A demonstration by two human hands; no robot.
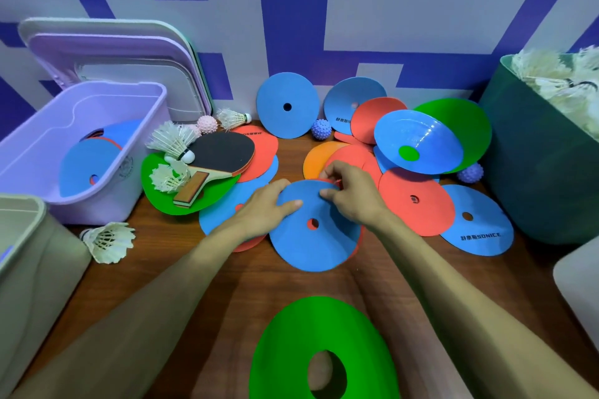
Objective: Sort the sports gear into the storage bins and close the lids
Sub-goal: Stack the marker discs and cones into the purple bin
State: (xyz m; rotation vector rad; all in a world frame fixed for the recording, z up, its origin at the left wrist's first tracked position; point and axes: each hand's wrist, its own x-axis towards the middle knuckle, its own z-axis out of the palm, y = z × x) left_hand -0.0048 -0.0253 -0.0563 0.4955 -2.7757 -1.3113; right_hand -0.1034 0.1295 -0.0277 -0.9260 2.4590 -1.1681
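The blue disc [311, 246] lies in the middle of the wooden table [207, 285], on top of a red disc [312, 224]. The left hand [265, 207] holds its 10 o'clock edge, thumb on top, the other fingers going under. The right hand [353, 194] pinches its 12 o'clock rim with curled fingers. At 10 o'clock a paddle [223, 152] and shuttlecocks [171, 139] lie between this disc and the open purple bin [107, 87], which holds some discs. A green bin [534, 155] stands at 3 o'clock, and a green disc [291, 334] lies at 6 o'clock.
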